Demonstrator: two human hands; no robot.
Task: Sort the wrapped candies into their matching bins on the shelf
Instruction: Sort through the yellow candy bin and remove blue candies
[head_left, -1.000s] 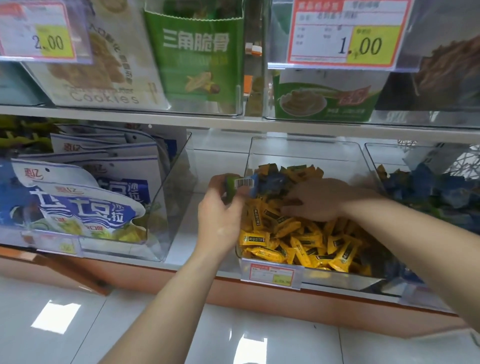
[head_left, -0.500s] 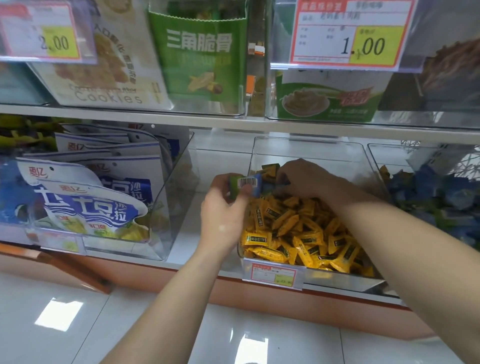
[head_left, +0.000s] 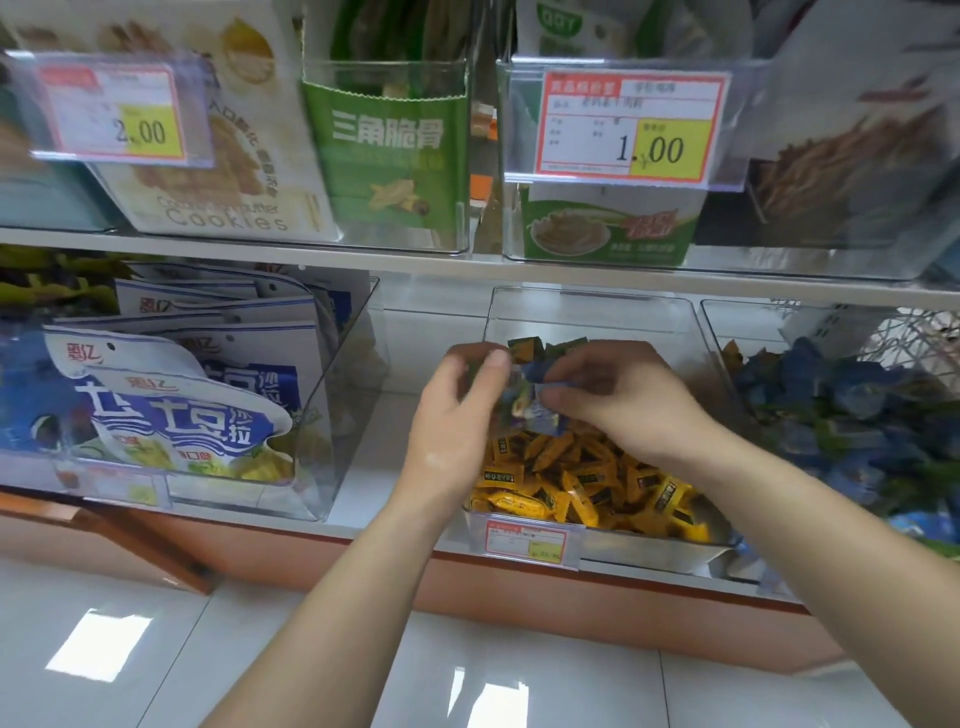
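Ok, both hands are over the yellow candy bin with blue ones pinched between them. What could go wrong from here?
1. The blue candies are held between the left hand and right hand, directly above the yellow candies; one could drop into that pile.
2. Other dark-wrapped pieces lie at the back of the clear bin, partly hidden behind both hands, and could be missed.

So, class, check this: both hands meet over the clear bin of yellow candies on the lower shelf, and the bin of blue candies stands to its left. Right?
Not quite. The head view shows the left hand and right hand meeting over the bin of yellow candies, but the bin of blue candies stands to its right, not its left.
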